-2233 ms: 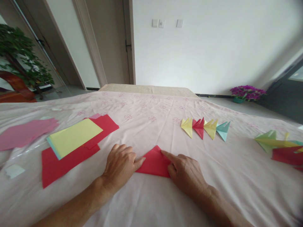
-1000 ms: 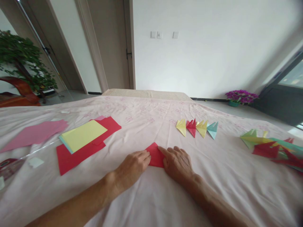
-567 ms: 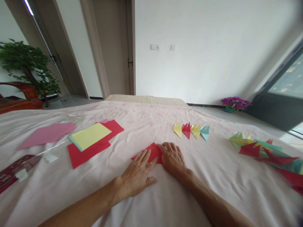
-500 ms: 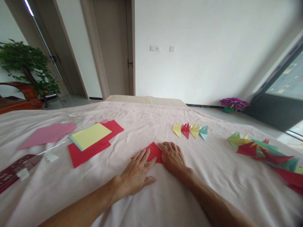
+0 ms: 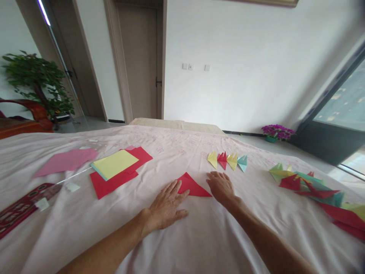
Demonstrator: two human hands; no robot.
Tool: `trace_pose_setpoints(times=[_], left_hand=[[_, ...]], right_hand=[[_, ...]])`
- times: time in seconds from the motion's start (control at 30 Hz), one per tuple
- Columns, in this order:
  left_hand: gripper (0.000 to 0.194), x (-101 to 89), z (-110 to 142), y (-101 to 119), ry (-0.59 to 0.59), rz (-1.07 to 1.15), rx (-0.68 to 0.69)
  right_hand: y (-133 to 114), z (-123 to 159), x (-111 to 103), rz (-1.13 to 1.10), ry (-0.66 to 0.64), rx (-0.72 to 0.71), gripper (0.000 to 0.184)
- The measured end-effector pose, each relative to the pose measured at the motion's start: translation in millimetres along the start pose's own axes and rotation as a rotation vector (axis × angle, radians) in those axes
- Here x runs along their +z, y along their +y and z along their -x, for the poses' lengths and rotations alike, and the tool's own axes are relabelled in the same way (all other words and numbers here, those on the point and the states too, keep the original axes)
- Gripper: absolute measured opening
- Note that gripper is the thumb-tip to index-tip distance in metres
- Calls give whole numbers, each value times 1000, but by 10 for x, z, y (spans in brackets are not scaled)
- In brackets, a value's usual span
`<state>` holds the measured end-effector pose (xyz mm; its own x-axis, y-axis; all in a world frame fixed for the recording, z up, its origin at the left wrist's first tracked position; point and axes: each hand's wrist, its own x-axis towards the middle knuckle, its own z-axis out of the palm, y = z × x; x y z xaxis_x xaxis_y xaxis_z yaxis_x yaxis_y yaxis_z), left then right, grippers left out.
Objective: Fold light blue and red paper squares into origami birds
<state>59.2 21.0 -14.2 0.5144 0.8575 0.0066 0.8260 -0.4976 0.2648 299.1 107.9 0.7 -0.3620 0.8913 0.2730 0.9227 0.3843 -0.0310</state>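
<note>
A red sheet of paper, folded into a triangle, lies on the pale pink cloth with its point facing away from me. My left hand rests flat on the triangle's left part, fingers spread, hiding that corner. Just off the right corner, my right hand is on or close above the cloth, fingers loosely extended and holding nothing. Beyond it stands a row of small folded paper pieces in yellow, red and light blue.
Left of my hands lie stacked yellow and red sheets, pink sheets and a dark red printed package. Folded paper shapes in several colours are heaped at the right. The cloth is wrinkled.
My right hand has slid right, off the red triangle, uncovering its right corner. My left hand stays pressed on the paper. The camera view has tilted up slightly.
</note>
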Motion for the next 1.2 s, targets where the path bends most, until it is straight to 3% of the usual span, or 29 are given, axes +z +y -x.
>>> trace_pose_setpoints(times=[0.07, 0.13, 0.23, 0.33, 0.43, 0.6, 0.87, 1.2], left_hand=[[66, 24, -4, -21, 21, 16, 9], [66, 52, -10, -42, 65, 23, 27], [69, 84, -19, -56, 154, 24, 77], [67, 105, -20, -55, 220, 14, 96], [63, 128, -8, -72, 213, -23, 93], [69, 145, 41, -145, 124, -53, 64], [65, 21, 235, -241, 76, -112, 63], [61, -65, 591, -490, 71, -189, 6]], right_hand=[[-132, 2, -75, -38, 37, -33, 42], [-350, 17, -75, -91, 45, -160, 44], [-661, 30, 75, -146, 21, -371, 44], [-749, 13, 278, -150, -1, -474, 45], [-648, -9, 394, -136, -12, -493, 44], [-519, -13, 424, -92, -36, -364, 49], [-433, 10, 470, -29, -67, -257, 53], [142, 129, 368, 12, -116, -145, 54]])
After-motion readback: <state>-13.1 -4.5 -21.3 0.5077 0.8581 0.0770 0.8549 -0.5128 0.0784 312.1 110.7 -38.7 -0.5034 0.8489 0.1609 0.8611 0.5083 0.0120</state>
